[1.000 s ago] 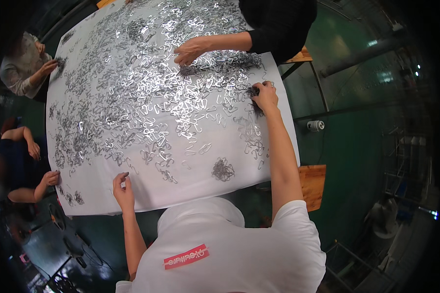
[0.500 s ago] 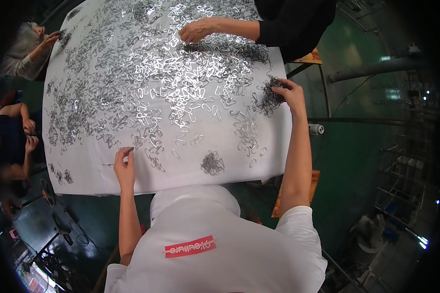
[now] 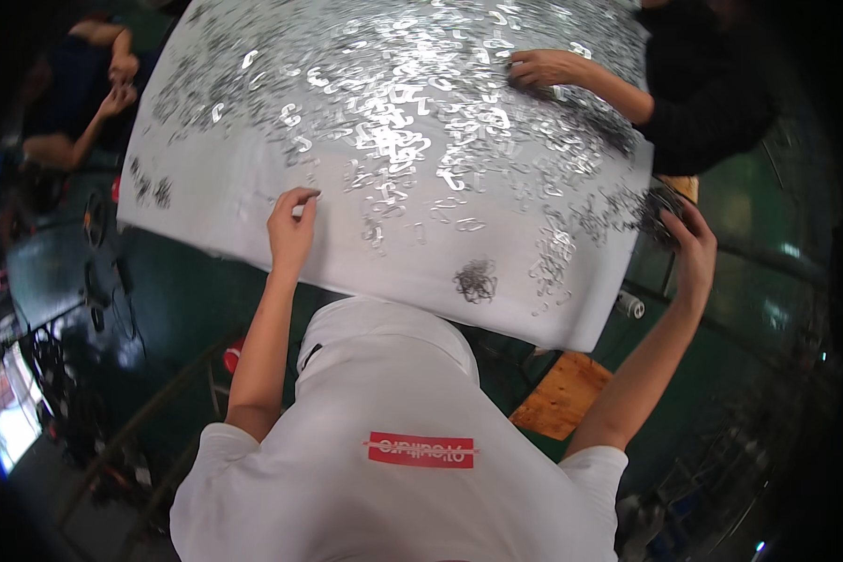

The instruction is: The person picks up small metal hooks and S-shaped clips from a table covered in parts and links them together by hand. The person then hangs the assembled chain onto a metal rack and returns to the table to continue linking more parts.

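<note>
Many thin, bent metal wire hooks [image 3: 398, 140] lie scattered over a white-covered table [image 3: 347, 258]. My left hand [image 3: 293, 225] is held above the table's near left part, thumb and fingers pinched together. Whatever is at its fingertips is too small to make out. My right hand [image 3: 691, 245], at the table's right edge, has its fingers closed around a dark, tangled clump of wire hooks [image 3: 662, 211]. Loose hooks trail from that clump onto the cloth. A small separate heap of hooks [image 3: 476, 281] lies near the front edge, between my hands.
Across the table, a co-worker's hand [image 3: 545, 70] reaches in from a black sleeve over the hooks. Another person's hands [image 3: 120, 84] are at the far left. Small hook clusters [image 3: 150, 185] lie at the left edge. A wooden stool [image 3: 562, 395] stands below the right corner.
The view has turned, so the table now lies higher and further right. My right hand still grips its clump, now at or slightly past the edge. My left hand stays pinched.
</note>
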The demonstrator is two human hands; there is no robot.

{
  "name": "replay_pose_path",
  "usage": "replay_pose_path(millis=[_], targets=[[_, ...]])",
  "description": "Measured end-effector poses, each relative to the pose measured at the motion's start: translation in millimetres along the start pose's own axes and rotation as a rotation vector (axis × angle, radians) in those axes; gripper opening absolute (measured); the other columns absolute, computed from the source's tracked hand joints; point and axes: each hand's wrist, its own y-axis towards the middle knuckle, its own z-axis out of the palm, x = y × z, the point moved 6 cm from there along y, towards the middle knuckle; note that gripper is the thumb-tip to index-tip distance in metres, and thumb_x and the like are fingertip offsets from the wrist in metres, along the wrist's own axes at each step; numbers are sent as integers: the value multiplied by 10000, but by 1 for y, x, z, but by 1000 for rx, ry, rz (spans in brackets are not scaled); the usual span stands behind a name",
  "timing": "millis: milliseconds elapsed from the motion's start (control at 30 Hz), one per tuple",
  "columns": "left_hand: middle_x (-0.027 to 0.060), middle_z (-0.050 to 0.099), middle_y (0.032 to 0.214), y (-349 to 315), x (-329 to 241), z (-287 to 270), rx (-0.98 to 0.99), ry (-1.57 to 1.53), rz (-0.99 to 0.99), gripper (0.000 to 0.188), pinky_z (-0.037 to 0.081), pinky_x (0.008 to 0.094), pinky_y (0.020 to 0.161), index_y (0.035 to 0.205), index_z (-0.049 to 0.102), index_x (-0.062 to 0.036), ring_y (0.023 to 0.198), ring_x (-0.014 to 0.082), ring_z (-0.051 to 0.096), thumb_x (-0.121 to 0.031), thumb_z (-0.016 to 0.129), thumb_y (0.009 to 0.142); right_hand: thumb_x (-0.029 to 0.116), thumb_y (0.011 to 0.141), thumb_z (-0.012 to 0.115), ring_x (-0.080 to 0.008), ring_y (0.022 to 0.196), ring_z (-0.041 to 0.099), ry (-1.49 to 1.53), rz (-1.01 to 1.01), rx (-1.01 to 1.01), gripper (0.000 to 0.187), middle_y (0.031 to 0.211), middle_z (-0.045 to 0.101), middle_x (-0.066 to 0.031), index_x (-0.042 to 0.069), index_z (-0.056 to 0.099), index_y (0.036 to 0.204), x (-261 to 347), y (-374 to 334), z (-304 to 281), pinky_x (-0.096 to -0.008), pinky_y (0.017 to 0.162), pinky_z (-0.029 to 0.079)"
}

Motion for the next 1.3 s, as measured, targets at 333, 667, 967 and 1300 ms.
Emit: replay_pose_path(millis=[333,667,967,1300], targets=[[74,628,1055,15,29,-28,59,126,196,181,470,371,831,1005,651,-70,1022,254,578,-39,564,849,-45,726,717,-109,911,604,56,-163,382,360,1001,665,-47,2,664,1078,71,-102,166,-238,798,485],[41,509,1346,35,48,-8,587,458,979,387,217,536,1112,1255,551,-113,1338,247,367,-147,576,870,-40,721,721,-114,894,611,91,-14,390,340,976,676,-53,-14,660,1054,57,-196,357,-252,797,496],[21,518,1338,132,45,0,671,245,989,376,212,544,1121,1249,565,-152,1352,242,355,-119,550,874,-21,703,727,-170,902,640,186,-57,73,319,1004,673,-91,10,669,1015,34,-249,430,-283,808,503],[-7,310,1503,21,-9,108,1347,47,1884,420,112,558,1157,1358,454,-293,1423,230,206,-399,430,953,43,681,732,-293,961,589,-9,-123,-128,321,1045,653,-86,68,656,992,13,-271,462,-378,850,477]])
